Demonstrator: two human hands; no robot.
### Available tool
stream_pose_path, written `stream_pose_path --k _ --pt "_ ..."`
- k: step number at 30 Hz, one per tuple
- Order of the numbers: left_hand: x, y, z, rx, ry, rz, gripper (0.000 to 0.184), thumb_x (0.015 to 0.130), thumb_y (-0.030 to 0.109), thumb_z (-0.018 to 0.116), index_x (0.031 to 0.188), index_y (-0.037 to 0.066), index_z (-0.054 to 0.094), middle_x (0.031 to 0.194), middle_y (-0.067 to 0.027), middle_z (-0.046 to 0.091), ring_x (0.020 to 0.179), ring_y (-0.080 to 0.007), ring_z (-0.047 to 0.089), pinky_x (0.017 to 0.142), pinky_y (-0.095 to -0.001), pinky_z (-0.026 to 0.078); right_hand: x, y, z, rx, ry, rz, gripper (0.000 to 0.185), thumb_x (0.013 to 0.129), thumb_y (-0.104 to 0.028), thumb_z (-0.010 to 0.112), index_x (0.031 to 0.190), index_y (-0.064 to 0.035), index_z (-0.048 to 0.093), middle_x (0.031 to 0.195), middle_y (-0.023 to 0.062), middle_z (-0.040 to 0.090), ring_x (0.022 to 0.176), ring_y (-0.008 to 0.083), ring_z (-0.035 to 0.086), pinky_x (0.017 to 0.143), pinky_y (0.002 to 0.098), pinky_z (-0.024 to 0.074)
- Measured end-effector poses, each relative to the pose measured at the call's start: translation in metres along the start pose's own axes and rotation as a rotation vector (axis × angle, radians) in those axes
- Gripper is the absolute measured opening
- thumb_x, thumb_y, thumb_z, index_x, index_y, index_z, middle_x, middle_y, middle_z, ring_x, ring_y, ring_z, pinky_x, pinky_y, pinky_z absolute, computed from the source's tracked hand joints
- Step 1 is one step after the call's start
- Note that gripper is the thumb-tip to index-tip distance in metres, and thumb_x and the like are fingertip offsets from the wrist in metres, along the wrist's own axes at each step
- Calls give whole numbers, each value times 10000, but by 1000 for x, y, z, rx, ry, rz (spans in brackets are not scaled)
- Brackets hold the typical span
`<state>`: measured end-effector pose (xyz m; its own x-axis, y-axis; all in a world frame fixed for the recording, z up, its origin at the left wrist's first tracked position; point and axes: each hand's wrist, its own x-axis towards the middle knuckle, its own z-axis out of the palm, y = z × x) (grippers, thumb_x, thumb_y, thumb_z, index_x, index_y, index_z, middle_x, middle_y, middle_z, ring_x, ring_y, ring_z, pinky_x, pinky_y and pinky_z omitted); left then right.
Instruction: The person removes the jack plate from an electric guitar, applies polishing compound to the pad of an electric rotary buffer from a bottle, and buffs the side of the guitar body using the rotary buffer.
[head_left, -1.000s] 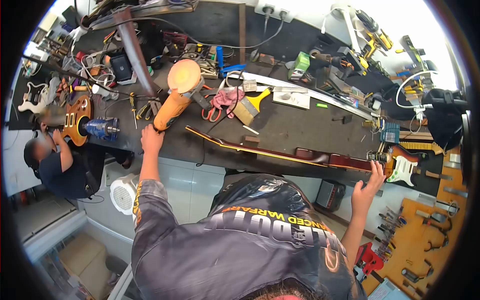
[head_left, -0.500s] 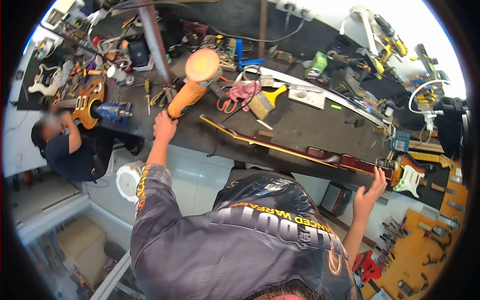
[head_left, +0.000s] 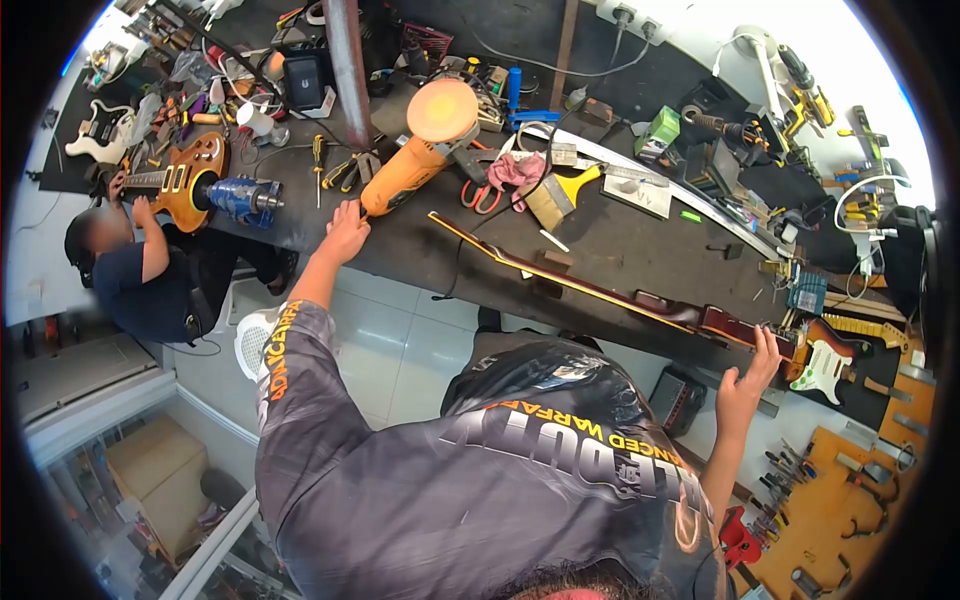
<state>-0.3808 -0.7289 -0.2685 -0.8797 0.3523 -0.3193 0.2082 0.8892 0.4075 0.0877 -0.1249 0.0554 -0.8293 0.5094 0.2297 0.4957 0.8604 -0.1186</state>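
While the left hand (head_left: 348, 234) sits at ten o'clock, touching the near end of an orange power tool (head_left: 403, 180), the angle does not show whether its fingers close around it. The tool points toward eleven o'clock, ending in a round disc (head_left: 442, 110). On the dark bench (head_left: 640, 245), a slim reddish guitar (head_left: 670, 307) lies edge-on toward three o'clock; just past three, the right hand (head_left: 750, 378) is spread, thumb apart, fingertips at the guitar's thick end.
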Motion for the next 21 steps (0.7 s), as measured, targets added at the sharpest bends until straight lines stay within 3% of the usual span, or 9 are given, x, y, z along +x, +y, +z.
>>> stream_pose_path --k 2,5,8,11,21 --pt "1 -2 -3 38 -12 37 609 1011 216 651 1570 84 450 1524 -185 492 1497 -438 471 1181 -673 422 -1 -2 -3 -29 -13 -3 851 866 86 562 1695 -92 491 1739 170 463 1688 392 359 1434 629 155" --pt "-3 -2 -4 77 1 89 598 1005 162 624 1565 58 443 1499 -206 496 1483 -454 480 1166 -684 438 -3 -6 -3 0 6 15 856 854 121 555 1683 -93 515 1715 171 484 1643 408 394 1401 560 240" --pt "-2 -8 3 88 66 155 572 994 152 632 1527 39 459 1473 -217 515 1464 -463 496 1171 -674 446 -7 -8 -2 -10 5 27 818 893 107 579 1683 -97 517 1710 174 485 1633 408 403 1401 556 241" --pt "-6 4 1 83 86 101 552 994 153 635 1510 40 477 1470 -207 529 1456 -455 505 1157 -673 456 -9 -4 0 -24 -3 36 771 944 45 601 1694 -95 493 1710 167 483 1659 390 396 1431 631 171" --pt "-8 19 8 20 173 -32 532 978 180 659 1484 85 523 1459 -198 556 1429 -475 534 1127 -682 477 -17 -7 -4 27 13 86 746 946 36 625 1671 -101 519 1682 158 502 1635 393 422 1427 637 176"
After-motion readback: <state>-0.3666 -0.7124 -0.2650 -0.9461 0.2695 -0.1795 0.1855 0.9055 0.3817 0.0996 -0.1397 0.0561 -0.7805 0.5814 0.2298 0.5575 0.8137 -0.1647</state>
